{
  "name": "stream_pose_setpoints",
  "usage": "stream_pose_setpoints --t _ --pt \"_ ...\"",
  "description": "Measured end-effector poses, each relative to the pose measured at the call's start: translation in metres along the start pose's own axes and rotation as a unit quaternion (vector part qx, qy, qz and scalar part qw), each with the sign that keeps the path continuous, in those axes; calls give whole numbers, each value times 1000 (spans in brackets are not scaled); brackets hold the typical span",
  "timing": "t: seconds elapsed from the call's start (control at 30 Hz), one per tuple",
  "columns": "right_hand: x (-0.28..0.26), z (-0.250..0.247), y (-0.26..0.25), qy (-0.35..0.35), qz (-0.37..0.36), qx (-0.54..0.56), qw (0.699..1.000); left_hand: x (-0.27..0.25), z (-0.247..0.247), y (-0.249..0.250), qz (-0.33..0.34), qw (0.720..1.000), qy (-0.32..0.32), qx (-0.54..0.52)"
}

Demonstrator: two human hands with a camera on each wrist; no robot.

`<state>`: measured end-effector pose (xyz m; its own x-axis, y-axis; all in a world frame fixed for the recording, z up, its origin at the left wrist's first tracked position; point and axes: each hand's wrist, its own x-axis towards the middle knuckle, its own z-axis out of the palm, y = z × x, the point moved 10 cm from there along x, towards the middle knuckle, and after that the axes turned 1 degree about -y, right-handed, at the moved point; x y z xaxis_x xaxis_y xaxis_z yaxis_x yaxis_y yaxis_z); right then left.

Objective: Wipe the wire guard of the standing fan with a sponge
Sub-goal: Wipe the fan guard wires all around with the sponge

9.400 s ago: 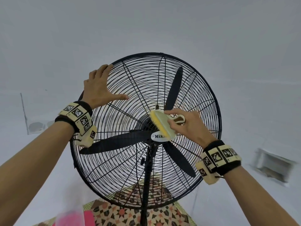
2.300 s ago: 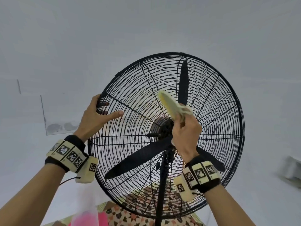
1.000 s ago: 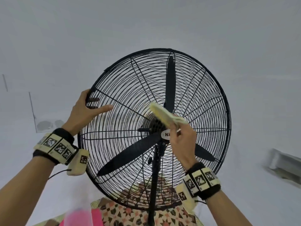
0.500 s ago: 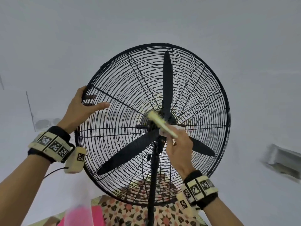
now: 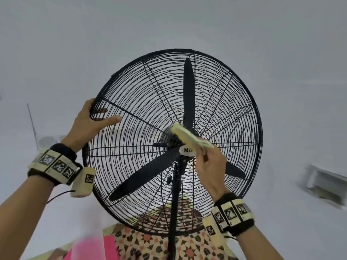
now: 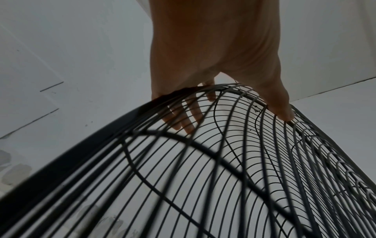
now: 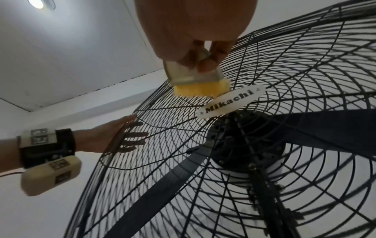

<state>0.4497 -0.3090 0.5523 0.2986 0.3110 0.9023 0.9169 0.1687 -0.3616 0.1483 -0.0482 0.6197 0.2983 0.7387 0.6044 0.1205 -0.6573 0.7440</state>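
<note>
The fan's black wire guard (image 5: 150, 102) fills the middle of the head view, with three black blades behind it. My left hand (image 5: 102, 119) grips the guard's left rim, thumb (image 6: 282, 112) on the front wires and fingers behind them. My right hand (image 5: 203, 152) holds a yellow sponge (image 5: 183, 135) by its pale handle. In the right wrist view the sponge (image 7: 200, 89) presses on the wires just above the white oval badge (image 7: 231, 101) at the guard's centre.
The black pole (image 5: 173, 203) runs down from the hub to a patterned mat (image 5: 150, 244) on the floor. A blurred pink object (image 5: 90, 248) lies at the bottom left. White walls surround the fan, and a pale box (image 5: 326, 186) sits low at the right.
The sponge slid down over the hub and badge, then came back up a little so the badge shows again. My left hand keeps its hold on the left rim.
</note>
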Motion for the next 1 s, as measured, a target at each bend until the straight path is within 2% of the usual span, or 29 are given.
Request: stream_pose_setpoints --t 0.07,0.17,0.23,0.4,0.53,0.6,0.77,0.93,1.0 --pt "-2 2 1 6 19 -6 1000 -1 1 1 3 1000 0 -1" --pt "-10 18 -19 -79 -11 -4 997 -1 1 2 9 1000 1 -4" --pt "3 18 -45 -105 -24 20 994 -1 0 1 7 1000 3 -7" --pt "85 34 -160 -141 -66 101 983 -9 0 1 0 1000 6 -16" --pt "139 80 -246 -161 -147 40 975 -21 -1 -3 -20 1000 -3 -21" --pt "159 113 -271 -188 -161 32 968 -32 0 -10 -28 999 -12 -31" --pt "181 166 -293 -262 -174 -50 948 -50 0 -27 -38 998 -12 -38" --pt "203 157 -284 -306 -139 -134 932 -50 1 -26 -30 999 -7 -24" --pt "202 154 -289 -296 -141 -108 939 -51 1 -23 -28 999 3 -25"
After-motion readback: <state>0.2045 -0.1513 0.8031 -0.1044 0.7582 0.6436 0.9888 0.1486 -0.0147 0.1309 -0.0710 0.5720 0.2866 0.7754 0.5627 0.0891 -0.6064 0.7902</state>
